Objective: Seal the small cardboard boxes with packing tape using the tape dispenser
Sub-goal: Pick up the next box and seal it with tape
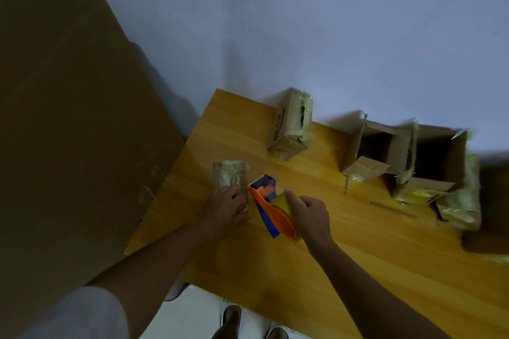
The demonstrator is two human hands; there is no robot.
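A small cardboard box [230, 175], its top covered in yellowish tape, lies on the wooden table [344, 256] near the left edge. My left hand [224, 208] rests on the box's near end and holds it down. My right hand [309, 215] grips the orange and blue tape dispenser [271, 205] around its yellow tape roll. The dispenser's blue head touches the box's right side.
A taped box [292, 125] stands upright at the table's back edge. Two open boxes [399, 157] with raised flaps and loose tape sit at the back right by the wall. A large brown cardboard sheet [68, 118] leans on the left. Shoes [231, 319] show below the table's front edge.
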